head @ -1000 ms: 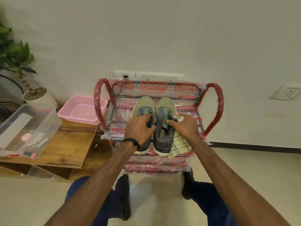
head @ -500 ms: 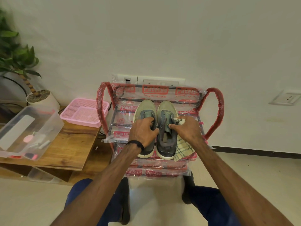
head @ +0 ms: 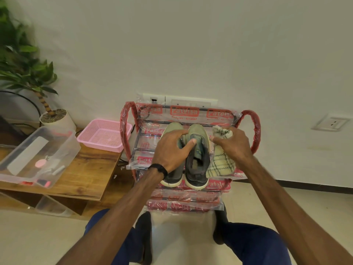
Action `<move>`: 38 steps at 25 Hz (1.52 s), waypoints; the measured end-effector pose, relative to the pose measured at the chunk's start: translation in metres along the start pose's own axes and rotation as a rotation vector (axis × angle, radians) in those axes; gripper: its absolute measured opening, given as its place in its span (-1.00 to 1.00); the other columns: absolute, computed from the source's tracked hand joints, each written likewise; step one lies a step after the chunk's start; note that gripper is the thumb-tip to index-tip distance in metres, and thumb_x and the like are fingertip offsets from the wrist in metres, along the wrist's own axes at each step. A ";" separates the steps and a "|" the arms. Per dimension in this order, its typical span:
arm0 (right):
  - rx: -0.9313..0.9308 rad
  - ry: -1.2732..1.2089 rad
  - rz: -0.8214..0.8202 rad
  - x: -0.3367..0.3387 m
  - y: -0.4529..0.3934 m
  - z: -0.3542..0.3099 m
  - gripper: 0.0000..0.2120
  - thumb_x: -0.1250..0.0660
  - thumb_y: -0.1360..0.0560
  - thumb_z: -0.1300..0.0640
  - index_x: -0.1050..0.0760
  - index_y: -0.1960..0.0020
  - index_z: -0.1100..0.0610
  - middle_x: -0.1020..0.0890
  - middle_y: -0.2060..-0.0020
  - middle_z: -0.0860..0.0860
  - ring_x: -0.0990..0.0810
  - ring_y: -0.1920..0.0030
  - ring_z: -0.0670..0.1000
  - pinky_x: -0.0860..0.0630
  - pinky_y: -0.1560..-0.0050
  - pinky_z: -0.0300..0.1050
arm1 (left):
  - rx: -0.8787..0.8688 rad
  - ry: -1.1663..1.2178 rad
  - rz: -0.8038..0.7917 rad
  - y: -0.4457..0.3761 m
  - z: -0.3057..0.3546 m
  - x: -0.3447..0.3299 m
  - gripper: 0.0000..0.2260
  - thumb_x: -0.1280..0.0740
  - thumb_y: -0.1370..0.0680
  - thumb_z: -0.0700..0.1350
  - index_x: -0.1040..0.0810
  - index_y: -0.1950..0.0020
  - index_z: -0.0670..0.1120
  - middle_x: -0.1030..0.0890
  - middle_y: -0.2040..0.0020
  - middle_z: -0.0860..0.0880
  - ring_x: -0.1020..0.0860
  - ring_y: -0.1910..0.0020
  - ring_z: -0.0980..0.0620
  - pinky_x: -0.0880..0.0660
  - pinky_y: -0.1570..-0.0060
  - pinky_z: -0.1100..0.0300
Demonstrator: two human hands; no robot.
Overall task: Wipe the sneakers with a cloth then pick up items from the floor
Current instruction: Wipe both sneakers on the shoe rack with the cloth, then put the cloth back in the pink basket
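left hand (head: 172,150) fingers spread, resting on the two sneakers (head: 196,155), hiding most of the left one | right hand (head: 232,145) bunched round one checked cloth (head: 220,161), its tail draped just right of the sneakers | shoe rack (head: 256,129) beneath both hands, plastic-wrapped, lower shelves hard to make out | one pink basket (head: 104,134) on table (head: 86,175) left of hands

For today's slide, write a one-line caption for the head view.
Left hand steadies paired sneakers on a plastic-wrapped rack while right hand grips a checked cloth.
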State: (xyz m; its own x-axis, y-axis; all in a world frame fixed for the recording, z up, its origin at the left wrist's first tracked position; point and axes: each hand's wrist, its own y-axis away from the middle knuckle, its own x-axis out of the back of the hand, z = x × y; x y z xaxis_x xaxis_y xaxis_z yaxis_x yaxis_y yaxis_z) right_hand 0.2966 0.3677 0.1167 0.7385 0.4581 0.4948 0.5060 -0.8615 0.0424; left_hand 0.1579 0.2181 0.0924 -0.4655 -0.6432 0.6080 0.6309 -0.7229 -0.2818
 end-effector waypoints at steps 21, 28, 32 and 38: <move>0.141 -0.422 -0.924 -0.104 0.057 -0.128 -0.58 -0.47 -0.48 0.31 -0.51 -0.32 0.27 -0.65 -0.20 0.18 -0.63 -0.22 0.19 -0.50 -0.31 0.17 | 0.293 0.930 0.109 0.070 -0.044 0.144 -0.64 -0.44 -0.53 -0.19 -0.57 -0.33 -0.13 -0.67 -0.21 -0.08 -0.63 -0.22 -0.07 -0.57 -0.19 0.02; 0.085 -0.291 -0.827 -0.215 0.059 -0.145 -0.71 -0.52 -0.45 0.23 -0.64 -0.16 0.19 -0.73 -0.03 0.09 -0.71 -0.07 0.10 -0.59 -0.20 0.15 | 0.448 0.947 0.275 0.080 -0.115 0.180 -0.69 -0.41 -0.58 -0.12 -0.57 -0.32 -0.03 -0.69 -0.18 -0.02 -0.66 -0.16 0.00 -0.62 -0.04 0.08; 0.075 -0.156 -0.787 -0.290 0.049 -0.160 -0.75 -0.50 -0.47 0.22 -0.66 -0.14 0.17 -0.74 0.04 0.04 -0.73 0.06 0.00 -0.66 0.05 -0.13 | 0.507 0.945 0.379 0.073 -0.164 0.188 -0.64 -0.38 -0.60 -0.02 -0.51 -0.39 0.04 -0.66 -0.22 0.06 -0.63 -0.19 0.07 -0.59 -0.12 0.08; 0.178 0.092 -0.555 -0.365 -0.013 -0.178 -0.89 -0.46 -0.46 0.18 -0.63 0.02 0.15 -0.72 0.08 0.08 -0.70 0.15 0.03 -0.68 0.12 -0.05 | 0.645 0.708 0.505 0.025 -0.228 0.199 -0.70 -0.28 -0.66 0.04 -0.42 -0.36 0.01 -0.51 -0.31 0.05 -0.49 -0.25 0.09 -0.48 -0.19 0.15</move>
State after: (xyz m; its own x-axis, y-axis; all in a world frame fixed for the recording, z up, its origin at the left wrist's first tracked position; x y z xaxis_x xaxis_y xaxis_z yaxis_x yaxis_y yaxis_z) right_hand -0.0584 0.1729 0.0898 0.3045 0.8021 0.5137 0.8786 -0.4448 0.1737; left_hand -0.0600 0.0147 0.0369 -0.1822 -0.9788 -0.0941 0.9617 -0.1973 0.1901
